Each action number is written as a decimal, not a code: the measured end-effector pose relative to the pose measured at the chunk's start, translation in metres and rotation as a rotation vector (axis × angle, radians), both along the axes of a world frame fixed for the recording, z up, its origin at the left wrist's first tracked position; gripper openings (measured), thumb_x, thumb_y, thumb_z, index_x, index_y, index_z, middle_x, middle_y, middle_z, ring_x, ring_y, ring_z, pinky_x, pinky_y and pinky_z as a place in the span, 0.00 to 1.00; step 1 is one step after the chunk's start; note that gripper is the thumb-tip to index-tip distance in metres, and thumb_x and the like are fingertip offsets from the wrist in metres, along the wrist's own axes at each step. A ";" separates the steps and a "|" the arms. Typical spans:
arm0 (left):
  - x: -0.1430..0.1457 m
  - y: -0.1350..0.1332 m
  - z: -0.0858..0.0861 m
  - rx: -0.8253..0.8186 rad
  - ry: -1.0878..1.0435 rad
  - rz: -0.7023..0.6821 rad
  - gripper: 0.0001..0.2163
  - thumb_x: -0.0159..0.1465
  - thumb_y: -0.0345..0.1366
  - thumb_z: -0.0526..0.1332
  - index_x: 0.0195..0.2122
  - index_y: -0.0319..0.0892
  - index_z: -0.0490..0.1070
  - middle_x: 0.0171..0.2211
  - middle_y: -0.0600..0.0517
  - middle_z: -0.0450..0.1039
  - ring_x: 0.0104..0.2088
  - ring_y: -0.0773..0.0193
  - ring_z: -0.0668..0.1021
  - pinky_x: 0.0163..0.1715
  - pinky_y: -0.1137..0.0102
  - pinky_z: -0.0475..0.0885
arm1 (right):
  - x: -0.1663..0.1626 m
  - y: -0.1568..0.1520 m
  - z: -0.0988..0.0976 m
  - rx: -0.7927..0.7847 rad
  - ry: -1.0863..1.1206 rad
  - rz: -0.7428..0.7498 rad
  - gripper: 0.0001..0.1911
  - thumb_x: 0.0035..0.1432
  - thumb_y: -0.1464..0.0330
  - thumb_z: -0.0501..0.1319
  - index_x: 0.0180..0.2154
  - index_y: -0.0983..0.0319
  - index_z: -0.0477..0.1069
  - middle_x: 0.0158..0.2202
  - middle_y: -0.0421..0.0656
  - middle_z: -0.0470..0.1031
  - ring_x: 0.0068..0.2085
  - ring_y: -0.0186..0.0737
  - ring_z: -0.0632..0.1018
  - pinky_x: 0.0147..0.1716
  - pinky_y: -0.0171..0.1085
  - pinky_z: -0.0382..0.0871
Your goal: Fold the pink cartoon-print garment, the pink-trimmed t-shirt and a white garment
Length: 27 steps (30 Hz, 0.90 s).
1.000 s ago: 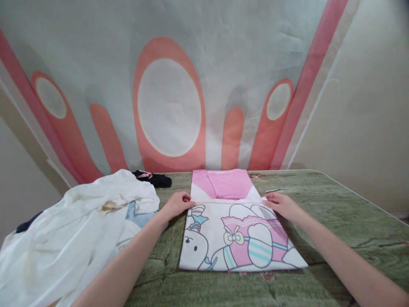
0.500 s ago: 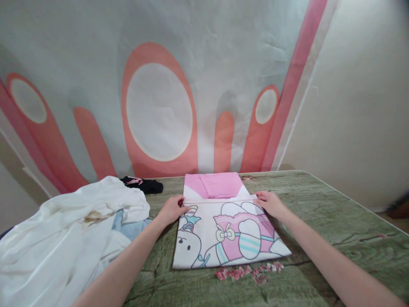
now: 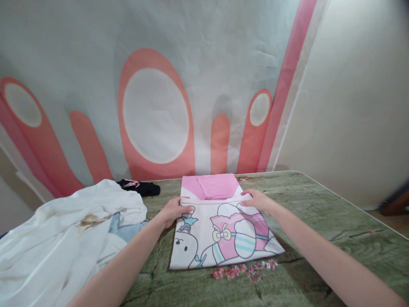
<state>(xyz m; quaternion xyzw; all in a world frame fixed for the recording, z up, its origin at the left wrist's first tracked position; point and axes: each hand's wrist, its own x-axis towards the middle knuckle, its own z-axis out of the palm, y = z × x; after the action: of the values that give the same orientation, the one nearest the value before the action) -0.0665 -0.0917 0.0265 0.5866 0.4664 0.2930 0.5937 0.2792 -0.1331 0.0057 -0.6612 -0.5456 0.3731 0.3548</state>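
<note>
A folded pink and white shirt (image 3: 204, 238) with a cartoon print lies flat on the table in front of me. Its near part is doubled over, leaving a fold line across the middle and a pink portion beyond it. At the left end of that fold rests my left hand (image 3: 174, 211), thumb and forefinger apart on the cloth. My right hand (image 3: 258, 201) touches the opposite end, its fingers stretched over the fabric and the thumb apart. Neither hand pinches the edge; some fingertips are hidden at the sides.
On the left, a loose heap of white cloth (image 3: 64, 226) covers part of a light blue cloth (image 3: 128, 230). Behind it lies a black garment (image 3: 148, 188) with pink on it. The wood-patterned table (image 3: 329, 213) meets a printed wall sheet (image 3: 249, 51) at the back.
Both hands have loosened from the folded edge and their fingers now spread on the cloth. The right hand has slid slightly inward. The whole view has shifted a little.
</note>
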 end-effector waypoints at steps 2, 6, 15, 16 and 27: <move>0.003 -0.003 0.002 -0.114 -0.100 -0.031 0.24 0.41 0.37 0.71 0.38 0.33 0.69 0.33 0.45 0.75 0.29 0.62 0.77 0.31 0.68 0.72 | -0.003 0.007 -0.004 -0.023 -0.018 -0.007 0.26 0.36 0.68 0.69 0.41 0.66 0.69 0.24 0.37 0.72 0.25 0.32 0.71 0.23 0.30 0.63; 0.008 -0.004 0.004 -0.178 -0.142 0.000 0.22 0.36 0.33 0.72 0.33 0.33 0.70 0.31 0.45 0.76 0.28 0.61 0.77 0.30 0.68 0.72 | -0.006 0.018 -0.011 -0.048 -0.064 0.011 0.26 0.36 0.70 0.68 0.41 0.65 0.69 0.21 0.35 0.69 0.22 0.30 0.68 0.21 0.29 0.59; 0.014 -0.028 0.003 -0.143 -0.060 -0.105 0.13 0.42 0.32 0.66 0.30 0.34 0.71 0.27 0.49 0.75 0.27 0.62 0.76 0.27 0.71 0.69 | 0.002 0.047 -0.011 0.041 -0.202 0.153 0.21 0.35 0.75 0.65 0.37 0.64 0.72 0.22 0.34 0.69 0.24 0.31 0.67 0.24 0.29 0.59; 0.014 -0.032 0.002 -0.133 -0.066 -0.116 0.13 0.43 0.33 0.66 0.30 0.34 0.71 0.26 0.49 0.75 0.27 0.62 0.76 0.27 0.72 0.69 | 0.000 0.052 -0.011 0.056 -0.213 0.171 0.20 0.35 0.75 0.65 0.36 0.64 0.72 0.22 0.34 0.68 0.24 0.31 0.67 0.24 0.29 0.59; -0.019 -0.021 0.004 -0.139 -0.205 0.064 0.14 0.46 0.36 0.66 0.32 0.35 0.71 0.26 0.49 0.75 0.27 0.62 0.76 0.32 0.70 0.69 | -0.068 0.106 -0.011 0.239 -0.247 0.225 0.18 0.41 0.75 0.62 0.39 0.65 0.72 0.26 0.38 0.72 0.27 0.32 0.70 0.26 0.29 0.62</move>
<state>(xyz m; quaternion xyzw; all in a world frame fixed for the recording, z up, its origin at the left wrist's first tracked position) -0.0857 -0.1125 0.0304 0.4959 0.4411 0.3372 0.6677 0.2115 -0.0276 -0.0053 -0.5902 -0.6956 0.2593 0.3173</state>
